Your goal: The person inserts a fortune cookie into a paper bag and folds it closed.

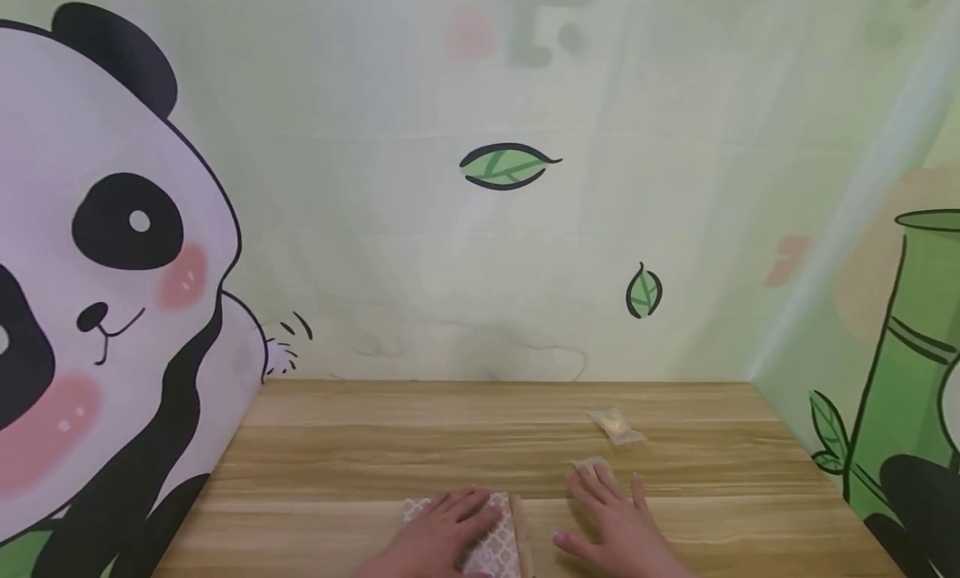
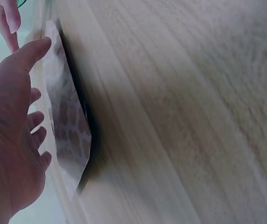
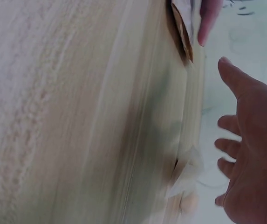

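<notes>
In the head view my left hand (image 1: 444,532) rests with spread fingers on a flat paper bag (image 1: 501,553) in a white and beige lattice pattern. A plain tan strip runs along the bag's right side. The left wrist view shows the bag (image 2: 65,112) edge-on beside my left fingers, lying low over the tabletop. To the right, my right hand (image 1: 611,524) is spread, thumb apart, holding nothing. Its fingertips overlap a small translucent packet (image 1: 591,461), partly hidden by them. In the right wrist view, that packet (image 3: 187,172) shows beyond the fingers.
A second small clear packet (image 1: 617,426) with something pale yellow inside lies farther back on the wood-grain table (image 1: 337,445). Behind the table hangs a pale green cloth (image 1: 375,228) printed with leaves, a panda and bamboo.
</notes>
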Action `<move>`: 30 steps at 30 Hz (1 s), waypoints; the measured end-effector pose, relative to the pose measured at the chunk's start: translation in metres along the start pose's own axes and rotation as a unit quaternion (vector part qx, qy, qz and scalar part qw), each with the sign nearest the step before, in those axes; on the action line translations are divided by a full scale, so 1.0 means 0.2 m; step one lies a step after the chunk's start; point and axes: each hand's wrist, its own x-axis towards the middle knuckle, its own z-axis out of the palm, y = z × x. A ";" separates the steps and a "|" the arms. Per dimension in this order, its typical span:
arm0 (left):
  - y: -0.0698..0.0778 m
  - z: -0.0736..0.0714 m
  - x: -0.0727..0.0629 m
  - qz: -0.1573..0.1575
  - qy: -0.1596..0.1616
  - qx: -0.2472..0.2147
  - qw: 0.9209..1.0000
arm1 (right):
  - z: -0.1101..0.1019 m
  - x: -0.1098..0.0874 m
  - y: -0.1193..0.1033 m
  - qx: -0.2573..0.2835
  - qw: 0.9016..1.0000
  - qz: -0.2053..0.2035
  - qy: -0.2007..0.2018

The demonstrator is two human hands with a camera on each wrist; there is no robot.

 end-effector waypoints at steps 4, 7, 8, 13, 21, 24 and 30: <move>-0.01 -0.02 -0.01 -0.015 0.019 0.015 1.000 | 0.01 0.02 -0.01 -0.008 0.997 -0.069 0.015; -0.02 -0.02 -0.01 -0.031 0.021 0.010 0.999 | 0.03 0.04 -0.03 -0.021 0.993 -0.113 0.022; -0.02 -0.02 -0.01 -0.036 0.021 0.010 0.999 | 0.03 0.05 -0.04 -0.024 0.992 -0.124 0.021; -0.02 -0.02 -0.02 -0.046 0.017 -0.002 0.999 | 0.06 0.09 -0.09 -0.047 0.984 -0.169 0.017; -0.04 0.00 -0.03 -0.056 0.008 -0.012 0.998 | 0.11 0.12 -0.12 -0.089 0.977 -0.196 -0.002; -0.05 0.01 -0.03 -0.053 0.010 -0.011 0.998 | 0.12 0.13 -0.11 -0.099 0.975 -0.198 -0.012; -0.06 0.02 -0.04 -0.048 0.010 0.002 0.999 | 0.14 0.13 -0.10 -0.104 0.974 -0.199 -0.029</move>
